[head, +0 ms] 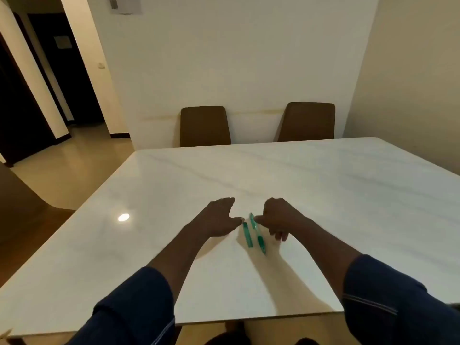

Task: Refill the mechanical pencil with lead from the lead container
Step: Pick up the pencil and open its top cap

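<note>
Basically nothing's done yet: the green mechanical pencil (pixel 257 232) lies on the surface (pixel 323 195) just right of the lead container (pixel 247 234), with both hands, left (pixel 219 217) and right (pixel 278 215), empty beside them.

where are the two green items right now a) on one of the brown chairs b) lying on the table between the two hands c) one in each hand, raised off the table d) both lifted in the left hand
b: the mechanical pencil and the lead container lie side by side on the table, between the left hand and the right hand.
</note>
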A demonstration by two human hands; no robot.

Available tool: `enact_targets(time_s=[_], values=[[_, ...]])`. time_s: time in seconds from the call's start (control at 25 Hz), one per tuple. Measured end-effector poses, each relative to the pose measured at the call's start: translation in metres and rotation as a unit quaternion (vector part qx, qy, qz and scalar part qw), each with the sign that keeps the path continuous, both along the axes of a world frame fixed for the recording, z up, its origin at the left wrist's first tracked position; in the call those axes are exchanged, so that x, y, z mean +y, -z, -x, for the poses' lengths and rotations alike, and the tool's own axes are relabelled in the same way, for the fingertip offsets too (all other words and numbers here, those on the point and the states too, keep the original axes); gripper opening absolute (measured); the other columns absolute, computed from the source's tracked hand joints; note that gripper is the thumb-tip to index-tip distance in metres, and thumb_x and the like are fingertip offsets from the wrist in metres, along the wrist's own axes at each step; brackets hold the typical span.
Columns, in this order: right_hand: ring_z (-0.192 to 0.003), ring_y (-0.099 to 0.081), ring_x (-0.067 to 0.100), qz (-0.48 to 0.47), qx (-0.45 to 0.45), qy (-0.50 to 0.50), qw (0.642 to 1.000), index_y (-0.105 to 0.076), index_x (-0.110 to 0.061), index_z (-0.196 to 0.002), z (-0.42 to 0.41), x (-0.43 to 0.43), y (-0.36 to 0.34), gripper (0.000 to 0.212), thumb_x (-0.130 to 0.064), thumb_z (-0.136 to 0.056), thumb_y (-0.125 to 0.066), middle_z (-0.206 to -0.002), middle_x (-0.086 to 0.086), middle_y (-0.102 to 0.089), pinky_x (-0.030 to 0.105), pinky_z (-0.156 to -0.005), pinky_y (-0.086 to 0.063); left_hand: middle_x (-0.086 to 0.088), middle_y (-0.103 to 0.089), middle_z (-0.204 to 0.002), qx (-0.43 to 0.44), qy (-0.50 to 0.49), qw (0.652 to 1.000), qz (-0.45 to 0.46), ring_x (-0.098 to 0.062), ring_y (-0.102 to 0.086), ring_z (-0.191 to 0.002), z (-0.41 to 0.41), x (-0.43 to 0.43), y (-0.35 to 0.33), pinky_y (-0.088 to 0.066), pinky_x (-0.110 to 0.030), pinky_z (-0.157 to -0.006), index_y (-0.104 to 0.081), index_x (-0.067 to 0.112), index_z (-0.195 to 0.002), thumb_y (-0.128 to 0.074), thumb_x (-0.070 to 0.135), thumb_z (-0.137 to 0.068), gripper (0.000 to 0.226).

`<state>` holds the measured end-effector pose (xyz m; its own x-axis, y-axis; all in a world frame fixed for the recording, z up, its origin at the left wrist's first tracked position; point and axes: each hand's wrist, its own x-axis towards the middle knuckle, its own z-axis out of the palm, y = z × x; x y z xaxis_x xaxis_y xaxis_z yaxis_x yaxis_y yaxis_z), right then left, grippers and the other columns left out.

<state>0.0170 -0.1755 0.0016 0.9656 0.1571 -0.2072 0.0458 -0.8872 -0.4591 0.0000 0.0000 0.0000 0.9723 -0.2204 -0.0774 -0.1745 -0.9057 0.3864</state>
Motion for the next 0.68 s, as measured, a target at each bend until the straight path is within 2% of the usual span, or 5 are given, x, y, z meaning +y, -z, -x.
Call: enact_targets(time_s=[0.12, 0.32, 0.48, 0.6, 0.68], values=[[-0.028, -0.055, 0.02, 0.001, 0.066, 0.02, 0.998, -0.056, 0.0, -0.065, -0.01, -0.001, 0.016, 0.042, -0.033, -0.091, -0.057, -0.037, 0.007, -0.059, 0.035, -0.048, -0.06, -0.002, -0.02, -0.162, 0.029, 0.009, 0.999, 0.014, -0.018, -0.019, -0.149, -0.01, 0.002, 0.017, -0.016, -0.03, -0.118, -0.019, 0.015, -0.153, -0.05, 0.047, -0.093, 0.074], [-0.028, -0.054, 0.014, 0.007, 0.072, -0.025, 0.997, -0.059, -0.003, -0.068, -0.015, -0.005, 0.023, 0.044, -0.04, -0.092, -0.057, -0.047, 0.006, -0.06, 0.025, -0.039, -0.051, 0.0, -0.036, -0.153, 0.039, -0.013, 0.999, 0.027, -0.019, -0.037, -0.138, -0.02, 0.004, 0.041, -0.031, -0.036, -0.114, -0.033, 0.023, -0.147, -0.059, 0.053, -0.085, 0.074], [-0.03, -0.054, 0.02, 0.01, 0.073, -0.05, 0.996, -0.063, 0.002, -0.061, -0.025, -0.004, 0.025, 0.036, -0.024, -0.085, -0.056, -0.046, 0.009, -0.06, 0.032, -0.042, -0.057, 0.001, -0.053, -0.133, 0.04, -0.047, 0.991, 0.119, -0.013, -0.054, -0.112, -0.037, 0.007, 0.037, -0.041, -0.024, -0.097, -0.049, 0.021, -0.138, -0.062, 0.045, -0.087, 0.057], [-0.031, -0.051, 0.02, -0.061, 0.065, -0.036, 0.995, -0.065, -0.002, -0.063, -0.031, -0.011, 0.027, 0.027, -0.021, -0.08, -0.057, -0.047, 0.009, -0.06, 0.028, -0.037, -0.05, 0.003, -0.063, -0.118, 0.03, -0.069, 0.984, 0.159, -0.01, -0.057, -0.102, -0.052, 0.005, 0.039, -0.042, -0.023, -0.09, -0.062, 0.02, -0.125, -0.062, 0.041, -0.088, 0.043], [-0.031, -0.048, 0.017, -0.125, 0.046, -0.021, 0.991, -0.062, -0.008, -0.064, -0.038, -0.016, 0.032, 0.023, -0.021, -0.083, -0.058, -0.049, 0.008, -0.058, 0.024, -0.036, -0.044, 0.007, -0.069, -0.108, -0.026, -0.103, 0.971, 0.215, -0.006, -0.062, -0.096, -0.063, 0.002, 0.046, -0.048, -0.025, -0.091, -0.07, 0.021, -0.112, -0.063, 0.039, -0.088, 0.031]])
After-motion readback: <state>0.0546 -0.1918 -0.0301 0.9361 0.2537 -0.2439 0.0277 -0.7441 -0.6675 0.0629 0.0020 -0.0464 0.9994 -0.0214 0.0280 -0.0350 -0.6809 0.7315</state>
